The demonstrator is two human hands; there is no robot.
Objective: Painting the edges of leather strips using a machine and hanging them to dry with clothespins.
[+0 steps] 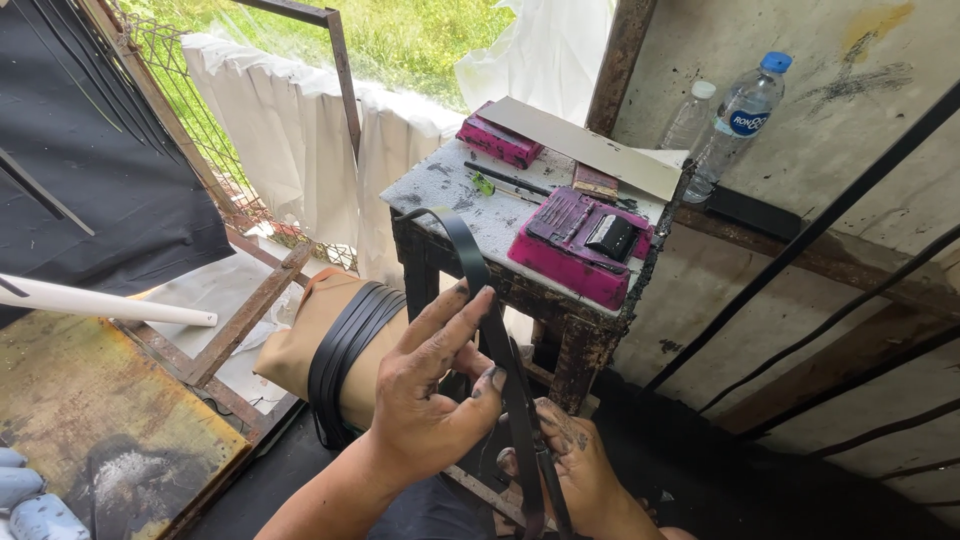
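A long black leather strap [478, 272] arcs up from the lower middle and curls back toward the small table. My left hand [430, 390] grips it between thumb and fingers, which are smeared with black stain. Lower down, my right hand [570, 465] pinches the same strap from beneath. Several more black straps [350, 345] hang looped over a tan padded roll [310, 330] just left of my hands.
A worn small table [470, 200] carries a pink tray [580, 245] with a black block, a second pink box [497, 140], a grey board [590, 148] and a green object. Two plastic bottles [735, 120] stand on a ledge at right. A rusty yellow metal surface [90, 400] lies at left.
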